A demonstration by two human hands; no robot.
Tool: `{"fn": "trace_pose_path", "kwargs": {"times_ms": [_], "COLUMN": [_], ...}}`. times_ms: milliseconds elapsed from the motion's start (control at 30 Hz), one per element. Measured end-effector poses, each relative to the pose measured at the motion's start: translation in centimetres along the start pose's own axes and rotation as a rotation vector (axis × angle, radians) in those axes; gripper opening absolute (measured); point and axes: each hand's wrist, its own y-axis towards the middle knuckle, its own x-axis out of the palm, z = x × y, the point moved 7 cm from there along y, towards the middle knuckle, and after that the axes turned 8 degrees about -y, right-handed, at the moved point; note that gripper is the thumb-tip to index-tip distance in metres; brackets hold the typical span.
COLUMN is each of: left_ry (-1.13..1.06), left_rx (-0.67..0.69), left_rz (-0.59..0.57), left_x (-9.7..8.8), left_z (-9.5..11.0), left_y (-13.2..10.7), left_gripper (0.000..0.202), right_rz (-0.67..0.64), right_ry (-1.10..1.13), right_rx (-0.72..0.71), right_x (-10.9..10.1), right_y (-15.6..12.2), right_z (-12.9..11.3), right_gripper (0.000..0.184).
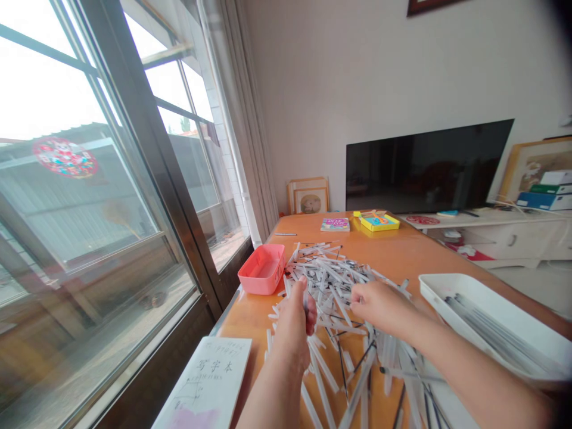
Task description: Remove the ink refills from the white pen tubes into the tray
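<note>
My left hand (298,322) is closed, thumb up, around a greyish translucent pen tube (305,300), of which only a short piece shows. Across from it, my right hand (375,304) has its fingers pinched together at the right side of the pile; what they hold, if anything, is hidden. Beneath and between both hands spreads a loose pile of translucent pen tubes (324,271), with thin black-tipped refills mixed in. A white tray (435,285) right of my right hand holds a bundle of thin grey, dark-tipped sticks (485,322) lying lengthwise.
A pink plastic box (259,283) stands left of the pile. A white writing booklet (210,375) lies at the table's near left. Farther back are a single pen (286,234), a purple booklet (335,224) and a yellow box (379,223). A window (179,268) borders the left side.
</note>
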Motion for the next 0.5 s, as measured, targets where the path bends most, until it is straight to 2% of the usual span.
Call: {"fn": "trace_pose_path", "kwargs": {"times_ms": [100, 300, 400, 500], "left_ry": [0.021, 0.195, 0.296, 0.347], "left_rx": [-0.003, 0.028, 0.044, 0.047], "left_rz": [-0.061, -0.186, -0.268, -0.320], "left_x": [1.0, 3.4, 4.4, 5.1], "left_z": [-0.2, -0.9, -1.6, -2.4], "left_y": [-0.6, -2.5, -2.9, -3.0], "left_gripper": [0.061, 0.066, 0.060, 0.056], "right_rz": [0.019, 0.019, 0.021, 0.052], "right_ry": [0.125, 0.743, 0.852, 0.866], "right_rx": [0.013, 0.121, 0.176, 0.130], "right_x": [-1.2, -3.1, -3.7, -4.1], "right_y": [-1.9, -6.6, -8.3, -8.8], "right_z": [0.2, 0.8, 0.9, 0.4], "right_gripper": [0.015, 0.012, 0.014, 0.013]}}
